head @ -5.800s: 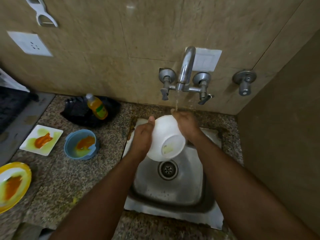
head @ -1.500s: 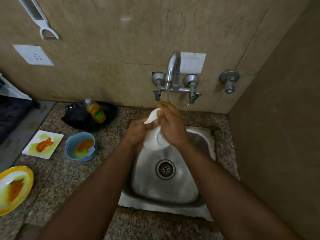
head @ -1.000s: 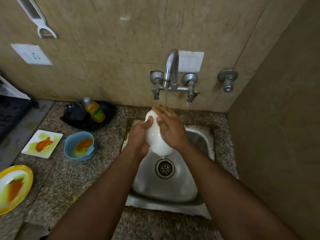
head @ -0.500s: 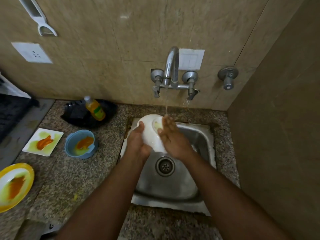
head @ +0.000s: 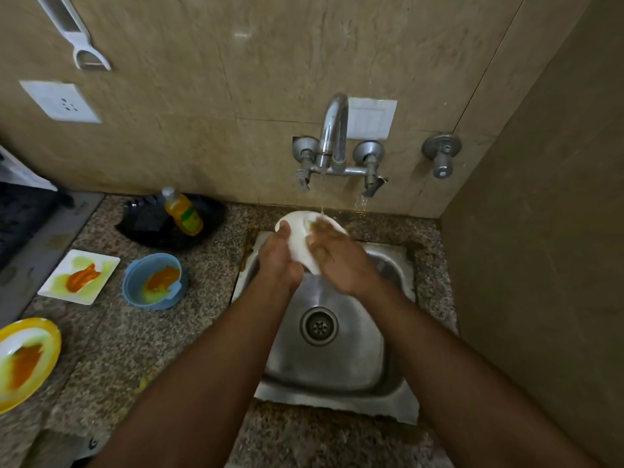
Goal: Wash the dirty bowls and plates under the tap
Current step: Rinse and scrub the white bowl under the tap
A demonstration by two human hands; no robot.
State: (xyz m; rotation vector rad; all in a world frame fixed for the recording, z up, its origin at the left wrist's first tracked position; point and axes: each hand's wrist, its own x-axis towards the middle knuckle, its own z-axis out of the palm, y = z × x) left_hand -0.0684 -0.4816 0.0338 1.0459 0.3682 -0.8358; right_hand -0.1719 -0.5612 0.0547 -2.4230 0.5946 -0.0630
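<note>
White bowl (head: 297,239), two hands

Beige marble-look wall tiles (head: 277,62) are meeting a plain brownish side wall (head: 547,231) at the right corner. A speckled granite surface (head: 128,339) is spreading below. A white socket plate (head: 60,102) and a white switch plate (head: 371,118) are sitting on the tiles, dim light glinting off them.

White bowl (head: 299,241); blue bowl (head: 153,282) with orange smear; yellow-rimmed plate (head: 50,349); speckled granite tabletop (head: 135,349); beige wall tiles (head: 236,79).
</note>
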